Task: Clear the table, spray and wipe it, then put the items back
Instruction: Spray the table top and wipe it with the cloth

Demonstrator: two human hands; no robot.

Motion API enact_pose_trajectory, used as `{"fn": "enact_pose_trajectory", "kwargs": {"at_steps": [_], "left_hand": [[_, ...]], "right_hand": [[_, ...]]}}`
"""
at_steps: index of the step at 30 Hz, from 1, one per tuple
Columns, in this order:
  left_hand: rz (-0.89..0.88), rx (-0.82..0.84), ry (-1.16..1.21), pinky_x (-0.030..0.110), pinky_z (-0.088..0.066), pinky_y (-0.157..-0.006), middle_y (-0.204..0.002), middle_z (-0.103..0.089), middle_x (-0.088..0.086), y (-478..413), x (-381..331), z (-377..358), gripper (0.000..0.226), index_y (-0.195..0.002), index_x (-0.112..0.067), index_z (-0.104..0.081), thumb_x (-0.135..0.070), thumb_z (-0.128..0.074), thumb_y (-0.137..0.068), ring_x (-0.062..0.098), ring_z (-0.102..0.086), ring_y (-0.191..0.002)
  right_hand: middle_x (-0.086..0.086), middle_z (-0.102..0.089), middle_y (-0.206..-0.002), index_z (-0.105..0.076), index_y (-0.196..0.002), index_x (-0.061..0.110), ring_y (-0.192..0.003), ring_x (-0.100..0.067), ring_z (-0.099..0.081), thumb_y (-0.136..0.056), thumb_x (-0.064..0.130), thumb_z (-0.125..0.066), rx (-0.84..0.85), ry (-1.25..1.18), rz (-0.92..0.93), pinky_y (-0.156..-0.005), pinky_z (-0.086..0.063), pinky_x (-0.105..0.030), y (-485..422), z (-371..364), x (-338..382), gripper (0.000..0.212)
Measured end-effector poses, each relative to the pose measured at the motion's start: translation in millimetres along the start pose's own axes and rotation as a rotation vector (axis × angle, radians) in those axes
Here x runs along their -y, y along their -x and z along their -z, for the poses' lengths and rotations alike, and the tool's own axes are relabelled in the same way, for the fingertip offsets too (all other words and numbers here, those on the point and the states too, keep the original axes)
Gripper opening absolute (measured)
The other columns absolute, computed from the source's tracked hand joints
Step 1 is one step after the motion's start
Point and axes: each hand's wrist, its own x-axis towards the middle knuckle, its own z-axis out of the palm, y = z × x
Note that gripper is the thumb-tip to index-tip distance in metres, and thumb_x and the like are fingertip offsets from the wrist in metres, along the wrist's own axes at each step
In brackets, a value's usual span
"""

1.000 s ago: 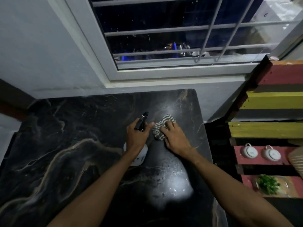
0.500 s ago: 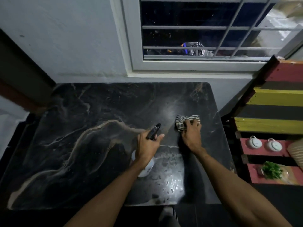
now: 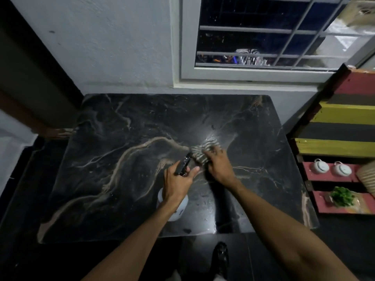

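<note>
A black marble table [image 3: 113, 159] with pale veins fills the middle of the view, its right half wet and shiny. My left hand [image 3: 178, 181] grips a spray bottle [image 3: 178, 209] by its black nozzle head, the white body showing under my wrist. My right hand [image 3: 218, 165] presses a striped cloth [image 3: 203, 151] flat on the tabletop just right of the nozzle. The cloth is partly covered by my fingers.
A painted pallet shelf [image 3: 345, 116] stands at the table's right edge, holding two white lidded cups [image 3: 330, 168] and a green bunch of herbs [image 3: 342, 196]. A barred window [image 3: 263, 37] and white wall lie behind. My shoe [image 3: 221, 258] shows on the dark floor.
My right hand has slid the cloth leftward, close to the nozzle. The view has pulled back from the table. My left hand still holds the bottle in the same spot.
</note>
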Motion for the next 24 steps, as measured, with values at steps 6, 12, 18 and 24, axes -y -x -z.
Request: {"fn": "enact_pose_trajectory", "kwargs": {"at_steps": [6, 12, 18, 24], "left_hand": [[0.013, -0.011, -0.005, 0.000, -0.037, -0.057, -0.057, -0.055, -0.018, 20.0, -10.2, 2.8, 0.030, -0.066, -0.023, -0.059, -0.028, -0.087, -0.077, -0.012, -0.059, -0.064], [0.047, 0.001, 0.063, 0.005, -0.039, -0.055, -0.055, -0.056, -0.007, 52.5, -26.5, -27.4, 0.033, -0.066, -0.014, -0.059, -0.029, -0.087, -0.076, 0.000, -0.056, -0.056], [0.010, 0.014, 0.027, 0.005, -0.039, -0.060, -0.057, -0.056, -0.008, 89.3, -52.5, -75.9, 0.034, -0.068, -0.010, -0.061, -0.028, -0.088, -0.075, 0.002, -0.057, -0.059], [0.124, 0.026, -0.022, 0.005, -0.040, -0.055, -0.053, -0.057, -0.008, 127.6, -55.6, -103.4, 0.035, -0.062, -0.014, -0.060, -0.032, -0.087, -0.076, 0.000, -0.058, -0.056]], "right_hand": [[-0.011, -0.042, -0.148, -0.055, -0.139, 0.020, -0.125, -0.030, -0.041, -0.085, 0.013, -0.053, 0.080, 0.044, 0.214, -0.106, -0.043, -0.040, 53.9, -8.0, 9.9, 0.055], [-0.020, -0.044, -0.145, -0.059, -0.134, 0.011, -0.120, -0.040, -0.042, -0.081, 0.004, -0.057, -0.143, -0.046, -0.347, -0.110, -0.036, -0.039, 84.5, 33.3, -75.9, 0.053], [-0.009, -0.041, -0.152, -0.059, -0.137, 0.018, -0.129, -0.031, -0.041, -0.083, 0.006, -0.057, 0.036, -0.006, 0.096, -0.108, -0.043, -0.039, 143.3, 40.8, -105.6, 0.056], [-0.017, -0.043, -0.142, -0.058, -0.137, 0.012, -0.125, -0.039, -0.041, -0.085, 0.001, -0.054, -0.090, -0.059, -0.298, -0.109, -0.040, -0.042, 148.8, 66.9, -159.6, 0.053]]}}
